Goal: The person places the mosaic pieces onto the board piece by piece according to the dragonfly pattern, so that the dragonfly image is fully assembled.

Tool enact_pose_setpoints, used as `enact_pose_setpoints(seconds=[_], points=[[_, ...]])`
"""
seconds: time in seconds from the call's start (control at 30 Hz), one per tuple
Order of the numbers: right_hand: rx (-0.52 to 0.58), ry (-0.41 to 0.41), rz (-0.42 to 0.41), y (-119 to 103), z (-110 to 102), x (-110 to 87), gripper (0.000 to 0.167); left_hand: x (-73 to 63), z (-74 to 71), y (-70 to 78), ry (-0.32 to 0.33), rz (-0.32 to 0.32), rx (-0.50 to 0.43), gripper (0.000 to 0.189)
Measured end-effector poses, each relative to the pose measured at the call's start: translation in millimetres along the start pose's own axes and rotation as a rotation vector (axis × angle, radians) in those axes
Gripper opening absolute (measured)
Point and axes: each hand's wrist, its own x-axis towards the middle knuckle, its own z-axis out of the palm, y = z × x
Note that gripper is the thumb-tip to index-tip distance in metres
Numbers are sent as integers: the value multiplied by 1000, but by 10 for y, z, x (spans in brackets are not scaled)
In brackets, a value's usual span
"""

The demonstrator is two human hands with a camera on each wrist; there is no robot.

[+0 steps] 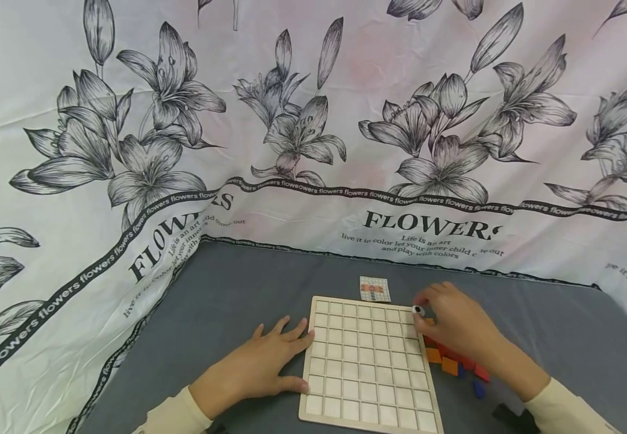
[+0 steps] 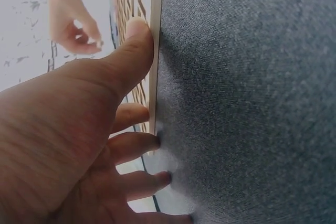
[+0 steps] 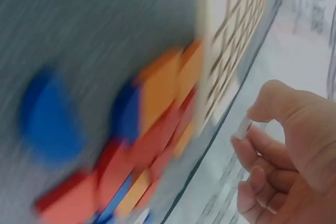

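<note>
At the lower edge, a cream left sleeve (image 1: 174, 415) and a cream right sleeve (image 1: 565, 410) reach in over the dark grey tabletop (image 1: 237, 313). Between them lies the pale board (image 1: 367, 361), flat and divided by raised ribs into a grid of squares. The person's left hand (image 1: 256, 367) is at its left edge, fingers and thumb spread; that grip is wide, and in the left wrist view the thumb rests on the rim while the fingers reach along the side.

To the right of the board, a blue piece (image 1: 478, 389) lies by itself nearest the viewer. Just beyond it red pieces (image 1: 482, 374) and orange squares (image 1: 433, 355) lie bunched together beside the board's right edge, partly under the forearm.

Farther up, the right hand (image 1: 456, 316) hovers by the board's far right corner. Its grip is narrow, pinching a small white piece (image 1: 415, 310) with a dark centre between thumb and forefinger; the wrist views show the piece raised, apart from the board.

Just past the board's far edge lies a small printed card (image 1: 374, 289). Behind everything hangs a white cloth (image 1: 427, 235) with lily drawings and the word "FLOWERS".
</note>
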Motion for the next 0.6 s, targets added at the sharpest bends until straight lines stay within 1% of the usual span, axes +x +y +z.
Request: enact_pose_setpoints(seconds=[0.17,0.27,0.33,0.5,0.6], points=[[57,38,-114,-346,75,103,22,-9,6,-12,7,4,13,90],[85,45,-158,-503,151,178,23,-9,7,-8,7,4,22,89],[104,22,-161,-586,204,231,22,-10,5,0,5,-1,26,89],[111,-53,-168,-730,310,335,18,-8,0,25,0,-14,39,89],[104,-69,-204,-787,363,375,19,-7,-1,33,-1,-20,48,88]])
